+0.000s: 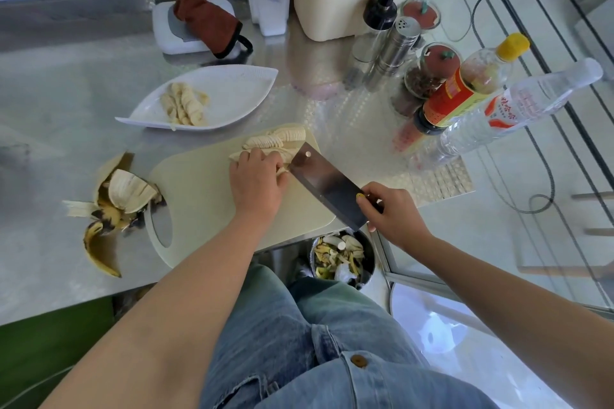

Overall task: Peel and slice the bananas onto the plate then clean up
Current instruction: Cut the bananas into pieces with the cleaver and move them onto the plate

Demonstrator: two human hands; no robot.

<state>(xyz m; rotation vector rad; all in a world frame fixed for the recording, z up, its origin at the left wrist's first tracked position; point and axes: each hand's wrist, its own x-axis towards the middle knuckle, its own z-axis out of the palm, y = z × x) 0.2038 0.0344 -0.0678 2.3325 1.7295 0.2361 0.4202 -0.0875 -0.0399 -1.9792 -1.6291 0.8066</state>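
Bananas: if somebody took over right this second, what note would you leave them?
Left hand holds the banana on the board. Right hand grips the knife, blade at the banana.
Done: one lot of slices on the plate; more cut on the board.
Left: finish slicing, move slices to the plate, clear the peels left of the board.

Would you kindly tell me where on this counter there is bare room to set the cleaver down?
Bare steel lies left of the plate, behind the peels, and between the plate and the cream bin. The board is bare beside its handle hole. The right end is crowded with bottles and jars.
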